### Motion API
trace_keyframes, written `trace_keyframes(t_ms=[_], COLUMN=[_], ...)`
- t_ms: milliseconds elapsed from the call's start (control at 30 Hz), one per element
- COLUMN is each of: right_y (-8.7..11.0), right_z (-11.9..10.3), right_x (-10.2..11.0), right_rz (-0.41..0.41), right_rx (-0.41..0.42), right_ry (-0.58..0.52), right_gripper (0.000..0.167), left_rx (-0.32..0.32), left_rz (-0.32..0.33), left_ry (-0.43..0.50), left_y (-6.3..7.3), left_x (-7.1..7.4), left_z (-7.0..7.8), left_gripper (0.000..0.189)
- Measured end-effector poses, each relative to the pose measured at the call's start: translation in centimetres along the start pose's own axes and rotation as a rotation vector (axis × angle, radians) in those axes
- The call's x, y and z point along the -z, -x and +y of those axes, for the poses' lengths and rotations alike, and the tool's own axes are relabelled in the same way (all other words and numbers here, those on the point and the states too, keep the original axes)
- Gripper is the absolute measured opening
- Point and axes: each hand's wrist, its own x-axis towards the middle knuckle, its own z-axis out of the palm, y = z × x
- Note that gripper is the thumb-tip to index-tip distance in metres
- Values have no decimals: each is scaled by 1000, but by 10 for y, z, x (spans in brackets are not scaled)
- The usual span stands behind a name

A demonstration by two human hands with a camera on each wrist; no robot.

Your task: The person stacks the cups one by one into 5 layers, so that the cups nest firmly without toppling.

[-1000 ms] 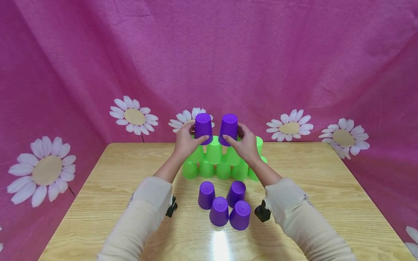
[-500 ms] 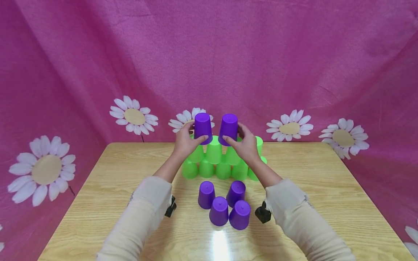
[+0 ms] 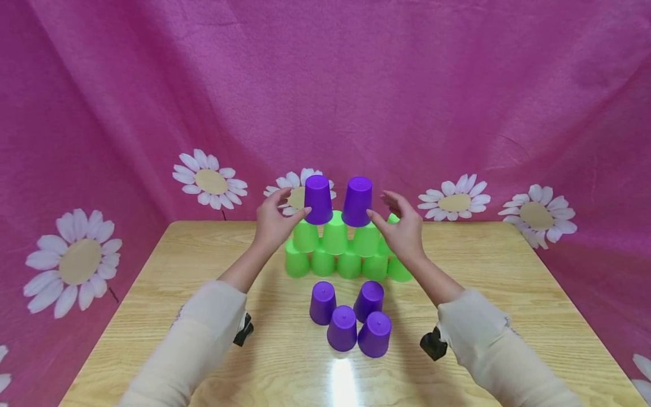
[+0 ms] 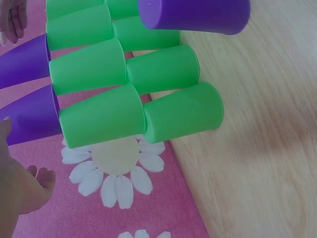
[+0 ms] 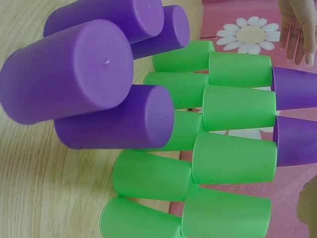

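Note:
Two upside-down purple cups stand side by side on the top row of green cups: the left purple cup [image 3: 317,200] and the right purple cup [image 3: 358,202]. Beside the left one is my left hand [image 3: 272,223], fingers spread away from it and thumb tip at its lower edge. My right hand [image 3: 405,230] is likewise spread beside the right one, thumb tip close to its side; whether either thumb touches is unclear. Below, green cups [image 3: 335,234] form two stacked rows, all upside down. The right wrist view shows both purple cups [image 5: 297,141] seated on the green ones.
Several more upside-down purple cups [image 3: 342,329] stand on the wooden table [image 3: 178,294], nearer the person than the green rows. A pink cloth [image 3: 325,85] with white daisies hangs behind the table and at its sides. Black wrist devices [image 3: 434,343] hang under the sleeves.
Both hands gripped the two purple cups earlier; now the fingers have come off and the hands have moved outward, left and right. The purple cups stay on the green row.

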Motion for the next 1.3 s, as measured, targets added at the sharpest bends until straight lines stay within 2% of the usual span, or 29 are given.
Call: trace_keyframes(t_ms=[200, 433, 800, 1100, 1300], right_y=[7, 20, 41, 57, 69], right_z=[-1, 4, 19, 31, 36], right_x=[9, 15, 21, 28, 28], right_rz=[19, -8, -77, -155, -193], right_rx=[34, 41, 33, -3, -18], right_ry=[-16, -49, 1, 67, 64], right_gripper=[44, 41, 40, 40, 39], left_rx=[8, 19, 19, 32, 49], left_rz=[27, 44, -3, -62, -102], left_ry=[46, 51, 49, 31, 37], left_y=[8, 17, 37, 55, 64], left_x=[10, 19, 23, 18, 15], left_z=[-4, -15, -31, -42, -48], left_gripper=[51, 47, 45, 46, 46])
